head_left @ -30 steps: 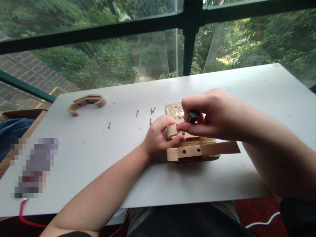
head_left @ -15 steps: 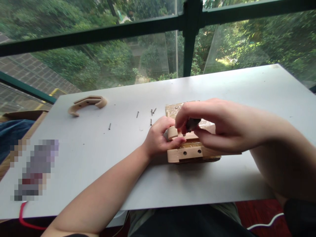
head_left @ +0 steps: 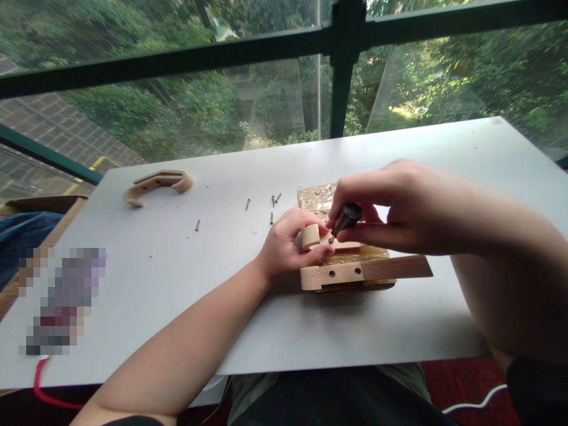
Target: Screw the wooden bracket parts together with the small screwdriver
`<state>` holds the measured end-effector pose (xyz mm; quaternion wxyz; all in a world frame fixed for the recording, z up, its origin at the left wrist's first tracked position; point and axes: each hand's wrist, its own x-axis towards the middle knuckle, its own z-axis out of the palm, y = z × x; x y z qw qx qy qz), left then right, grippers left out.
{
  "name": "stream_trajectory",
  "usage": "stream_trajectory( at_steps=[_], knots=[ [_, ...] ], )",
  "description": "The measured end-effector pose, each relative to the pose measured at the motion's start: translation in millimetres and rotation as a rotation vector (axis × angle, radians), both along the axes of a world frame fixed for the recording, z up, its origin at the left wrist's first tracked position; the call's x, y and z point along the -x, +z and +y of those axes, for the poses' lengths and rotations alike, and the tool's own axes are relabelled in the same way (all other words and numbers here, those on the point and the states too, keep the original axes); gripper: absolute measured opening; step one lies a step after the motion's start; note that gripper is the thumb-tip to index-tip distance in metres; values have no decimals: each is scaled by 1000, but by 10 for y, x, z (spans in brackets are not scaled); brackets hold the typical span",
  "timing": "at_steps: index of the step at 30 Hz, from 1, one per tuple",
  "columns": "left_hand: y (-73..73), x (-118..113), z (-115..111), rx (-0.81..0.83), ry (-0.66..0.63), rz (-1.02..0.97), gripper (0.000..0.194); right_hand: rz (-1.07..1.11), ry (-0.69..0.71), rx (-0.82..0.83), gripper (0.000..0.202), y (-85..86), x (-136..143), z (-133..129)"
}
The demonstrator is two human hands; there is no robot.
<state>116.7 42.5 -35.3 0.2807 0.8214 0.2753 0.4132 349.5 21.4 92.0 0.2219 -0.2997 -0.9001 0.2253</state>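
Observation:
My right hand (head_left: 377, 207) grips a short dark-handled screwdriver (head_left: 348, 218) between thumb and fingers. Its tip points down at a screw (head_left: 331, 240) in a pale wooden piece (head_left: 310, 236) with a rounded end. Closed around that piece's left end is my left hand (head_left: 295, 239), thumb in front and fingers behind. In front lies a second wooden piece (head_left: 339, 273), parallel to the first, with two screw heads or holes in its face. Both rest on a block wrapped in clear brownish tape (head_left: 317, 195).
Several loose screws (head_left: 247, 205) lie on the white table (head_left: 222, 296) left of the block. A curved wooden part (head_left: 160, 184) sits near the far left edge. A blurred-out object with a red strap (head_left: 39, 378) is at the left; a box (head_left: 53, 225) stands beyond the edge.
My right hand has risen slightly and its fingers have shifted, so the screwdriver handle and the front piece's right end now show more. My left hand stays in place.

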Motion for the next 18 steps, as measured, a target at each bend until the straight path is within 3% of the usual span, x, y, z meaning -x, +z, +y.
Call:
stream_trajectory(
  at_steps=[5, 11, 18],
  knots=[
    [5, -4, 10, 5, -7, 1, 30, -33, -29, -57, 15, -48, 147, -3],
    [16, -15, 24, -38, -38, -18, 25, -17, -43, -80, 6, -75, 166, 7],
    [29, -13, 17, -23, -48, -1, 26, 27, -33, -78, 10, -96, 117, 29]
  ],
)
